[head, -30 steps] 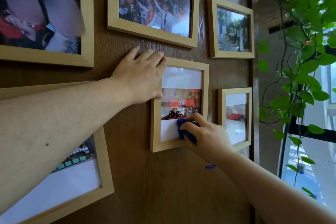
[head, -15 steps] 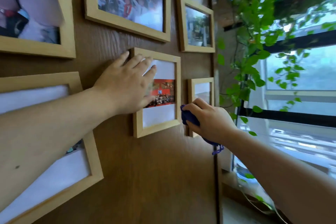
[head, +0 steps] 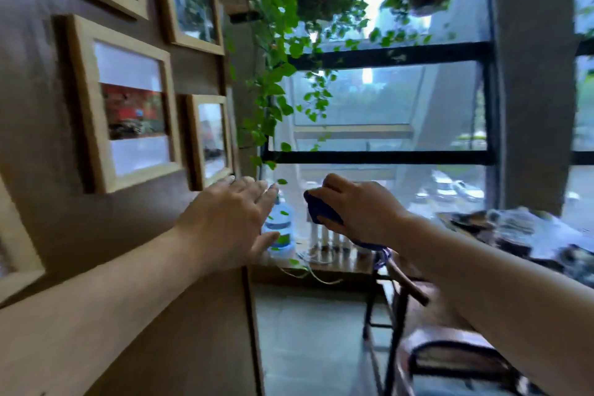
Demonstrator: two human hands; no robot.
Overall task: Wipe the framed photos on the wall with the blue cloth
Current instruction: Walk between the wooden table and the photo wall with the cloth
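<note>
The right hand (head: pixel 360 209) has its fingers clamped on the bunched blue cloth (head: pixel 321 210), held off the wall right of the small light-wood framed photo (head: pixel 210 138). The left hand (head: pixel 231 222) hangs nearby, fingers apart. Judged best: bring the cloth flat onto that frame's glass and steady its edge.

Daylight floods in through the big window (head: pixel 385 100), which is the brightest part of the picture and nearly washed out near its top. To the left of the window, the wooden wall (head: pixel 41 170) sits in dimmer, warm shade. The glass of the small frame (head: pixel 210 138) nearest the window carries a pale glare. Motion blur smears everything: frame edges, the hanging plants (head: pixel 276 51) in front of the window, both forearms. Straight lines bow toward the picture's edges from the wide lens.
</note>
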